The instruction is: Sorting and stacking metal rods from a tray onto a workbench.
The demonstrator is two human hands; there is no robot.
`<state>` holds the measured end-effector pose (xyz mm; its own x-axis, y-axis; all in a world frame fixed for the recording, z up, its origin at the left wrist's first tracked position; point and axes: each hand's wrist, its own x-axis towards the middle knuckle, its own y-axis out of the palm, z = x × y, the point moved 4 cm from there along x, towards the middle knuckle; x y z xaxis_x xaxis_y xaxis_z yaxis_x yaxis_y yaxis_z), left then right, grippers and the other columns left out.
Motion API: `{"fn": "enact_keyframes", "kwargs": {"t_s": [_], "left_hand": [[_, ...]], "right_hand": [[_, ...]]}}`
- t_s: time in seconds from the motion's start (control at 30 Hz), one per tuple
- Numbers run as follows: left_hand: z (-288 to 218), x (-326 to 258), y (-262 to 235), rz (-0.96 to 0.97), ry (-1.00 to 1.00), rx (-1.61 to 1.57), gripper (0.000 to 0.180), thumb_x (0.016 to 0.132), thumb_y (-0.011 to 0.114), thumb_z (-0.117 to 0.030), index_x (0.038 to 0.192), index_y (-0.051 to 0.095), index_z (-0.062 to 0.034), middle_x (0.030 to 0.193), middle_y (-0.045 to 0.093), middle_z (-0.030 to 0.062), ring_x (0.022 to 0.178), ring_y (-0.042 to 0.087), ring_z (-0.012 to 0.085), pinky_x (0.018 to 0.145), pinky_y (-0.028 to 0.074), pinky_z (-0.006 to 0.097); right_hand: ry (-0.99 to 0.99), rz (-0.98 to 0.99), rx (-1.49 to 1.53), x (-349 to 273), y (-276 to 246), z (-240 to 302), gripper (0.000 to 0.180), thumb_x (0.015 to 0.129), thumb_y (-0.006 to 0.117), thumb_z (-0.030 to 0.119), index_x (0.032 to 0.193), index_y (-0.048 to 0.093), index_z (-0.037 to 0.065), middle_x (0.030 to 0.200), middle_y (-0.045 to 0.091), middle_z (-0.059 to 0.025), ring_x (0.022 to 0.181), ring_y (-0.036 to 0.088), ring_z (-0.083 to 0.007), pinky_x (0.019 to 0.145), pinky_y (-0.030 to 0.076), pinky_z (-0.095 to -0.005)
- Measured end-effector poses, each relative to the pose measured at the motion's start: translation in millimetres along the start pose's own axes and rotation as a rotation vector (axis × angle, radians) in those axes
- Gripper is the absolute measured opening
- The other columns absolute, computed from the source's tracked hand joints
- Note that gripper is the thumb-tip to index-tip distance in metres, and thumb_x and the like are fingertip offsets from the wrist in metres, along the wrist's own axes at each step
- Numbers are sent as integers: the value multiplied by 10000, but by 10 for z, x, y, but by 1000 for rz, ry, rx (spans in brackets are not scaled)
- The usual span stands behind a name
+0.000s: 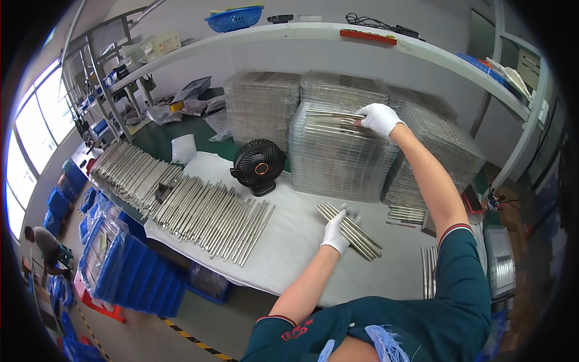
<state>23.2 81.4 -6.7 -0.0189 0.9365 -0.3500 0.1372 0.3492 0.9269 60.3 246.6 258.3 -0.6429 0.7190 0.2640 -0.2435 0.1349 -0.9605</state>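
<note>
My left hand (336, 233), in a white glove, is closed around a bundle of slim metal rods (365, 242), held slantwise over the white-covered table. My right hand (380, 119), also gloved, reaches up to the top of a stack of clear plastic trays (338, 160). Its fingers are closed on the right ends of metal rods (329, 120) lying in the top tray; the fingertips are partly hidden. A long row of similar metal rods (214, 217) lies side by side on the table's left part.
A black fan (259, 166) stands between the row and the tray stacks. More tray stacks (262, 108) line the back, under a shelf (289, 33). A few rods (429, 271) lie near my right elbow. Blue bins (142, 271) stand left of the table; a person (48, 247) is farther off.
</note>
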Motion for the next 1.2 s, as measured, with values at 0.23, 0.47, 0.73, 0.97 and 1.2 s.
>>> {"fn": "enact_keyframes", "kwargs": {"t_s": [0.23,0.47,0.73,0.97,1.2], "left_hand": [[1,-3,-3,-12,-1,-11,174,878,440,-81,1033,512,-109,894,535,45,912,541,225,866,459,411],[-3,41,-16,-5,6,25,164,872,455,-85,1019,522,-114,882,551,33,909,546,224,883,443,421],[33,63,-34,2,11,58,146,874,460,-96,1000,533,-115,871,550,30,914,546,221,870,448,422],[-29,-36,46,-35,33,70,154,868,495,-120,1015,531,-94,863,541,29,941,539,214,859,455,383],[-83,87,-88,53,80,6,184,875,499,-179,1032,545,-95,915,573,44,901,551,192,827,479,374]], "right_hand": [[11,37,-12,103,13,-87,416,737,618,407,1036,623,118,966,628,-114,926,576,-295,802,445,-370],[27,79,-31,267,97,-208,413,730,631,386,1036,623,107,994,619,-125,954,569,-298,814,443,-377],[0,-276,-87,149,-76,-165,484,729,649,342,1133,534,102,1001,608,-127,926,581,-299,795,456,-365],[-14,124,638,-1121,246,353,359,811,538,435,848,628,90,771,648,-65,742,617,-220,682,465,-308],[250,1056,1171,-2158,1821,374,516,808,532,502,918,605,3,814,646,-72,731,629,-138,666,522,-266]]}}
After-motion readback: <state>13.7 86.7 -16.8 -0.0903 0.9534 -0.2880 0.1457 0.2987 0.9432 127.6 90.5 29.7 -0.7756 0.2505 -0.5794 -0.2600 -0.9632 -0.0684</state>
